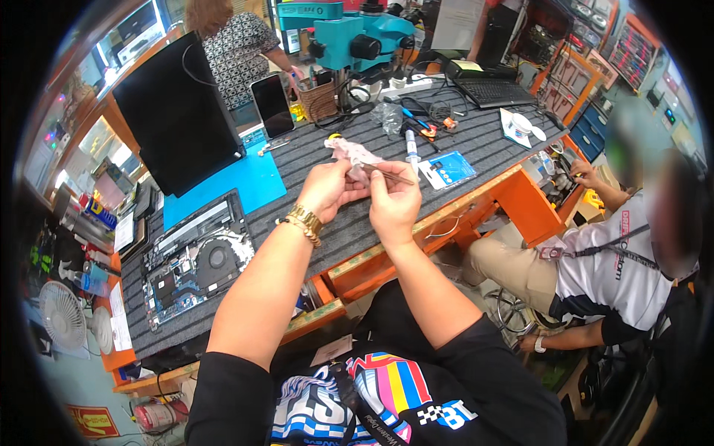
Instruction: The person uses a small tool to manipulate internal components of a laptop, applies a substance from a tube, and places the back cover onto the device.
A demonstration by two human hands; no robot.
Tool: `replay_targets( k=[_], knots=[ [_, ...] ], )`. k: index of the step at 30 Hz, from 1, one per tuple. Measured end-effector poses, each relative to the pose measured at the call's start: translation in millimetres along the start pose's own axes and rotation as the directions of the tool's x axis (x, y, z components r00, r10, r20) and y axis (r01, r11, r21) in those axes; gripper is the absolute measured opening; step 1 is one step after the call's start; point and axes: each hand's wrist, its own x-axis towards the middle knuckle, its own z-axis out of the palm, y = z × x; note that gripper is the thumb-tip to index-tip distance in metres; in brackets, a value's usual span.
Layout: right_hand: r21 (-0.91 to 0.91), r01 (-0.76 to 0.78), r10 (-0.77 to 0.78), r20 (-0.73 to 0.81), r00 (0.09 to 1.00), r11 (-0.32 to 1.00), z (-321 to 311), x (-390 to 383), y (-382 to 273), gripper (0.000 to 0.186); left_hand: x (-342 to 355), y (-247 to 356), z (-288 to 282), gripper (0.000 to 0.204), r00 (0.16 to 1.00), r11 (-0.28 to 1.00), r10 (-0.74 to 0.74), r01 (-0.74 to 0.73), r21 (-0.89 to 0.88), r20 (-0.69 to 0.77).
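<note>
My left hand point(327, 189), with a gold bracelet on its wrist, pinches a crumpled pink tissue point(352, 152) above the grey ribbed bench mat point(372, 215). My right hand point(394, 199) grips a pair of slim metal tweezers point(388, 174), whose tips point left into the tissue. Both hands are held close together over the middle of the bench.
An opened laptop base point(195, 260) with a fan lies at left beside a blue mat point(238, 182) and a dark lid point(178, 111). A teal microscope point(357, 41), a phone point(272, 105), a syringe point(410, 149) and a keyboard point(494, 92) stand behind. A seated person point(610, 253) is at right, another person point(234, 44) behind.
</note>
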Motion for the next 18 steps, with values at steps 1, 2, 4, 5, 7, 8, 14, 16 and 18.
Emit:
replay_targets(
  k=[1, 2, 4, 5, 7, 8, 14, 16, 18],
  knots=[
    [-0.02, 0.007, -0.007, 0.014, 1.0, 1.0, 2.6, -2.3, -0.8, 0.016, 0.3, 2.9, -3.8, 0.025, 1.0, 0.999, -0.02, 0.02, 0.038, 0.018],
    [0.006, 0.018, -0.018, 0.017, 1.0, 1.0, 3.5, -3.7, -3.8, 0.016, 2.2, 3.9, -5.8, 0.026, 0.999, 0.998, -0.026, 0.024, 0.063, 0.023],
    [-0.001, 0.037, -0.037, 0.043, 0.998, 0.999, 2.9, -5.5, -2.2, 0.016, -1.4, 9.8, -2.9, 0.025, 0.999, 0.996, -0.036, 0.033, 0.081, 0.039],
    [-0.001, 0.04, -0.04, 0.059, 0.997, 0.999, 1.9, -5.9, -3.2, 0.017, -5.6, 14.0, 2.7, 0.025, 0.999, 0.998, -0.04, 0.038, 0.054, 0.028],
    [-0.015, 0.107, -0.105, 0.107, 0.989, 0.994, -2.7, -5.9, -4.0, 0.018, -1.9, 16.0, -4.1, 0.025, 0.996, 0.996, -0.057, 0.052, 0.069, 0.07],
    [0.007, 0.103, -0.104, 0.104, 0.989, 0.995, -0.4, -7.7, -7.0, 0.018, -0.9, 16.4, -10.7, 0.026, 0.994, 0.997, -0.056, 0.051, 0.059, 0.091],
    [0.123, 0.1, -0.108, 0.067, 0.992, 0.987, -12.3, -5.8, -5.9, 0.017, 0.1, 18.3, -3.0, 0.031, 0.984, 0.995, -0.066, 0.054, 0.078, 0.164],
    [0.222, 0.091, -0.098, 0.02, 0.995, 0.971, -10.5, -6.1, -11.1, 0.016, 0.1, 22.3, -4.9, 0.033, 0.982, 0.995, -0.06, 0.044, 0.093, 0.177],
    [0.191, 0.065, -0.072, 0.032, 0.997, 0.98, -12.9, -5.4, -25.9, 0.015, 3.3, 33.7, -15.0, 0.036, 0.996, 0.99, -0.043, 0.032, 0.137, 0.076]
  ],
)
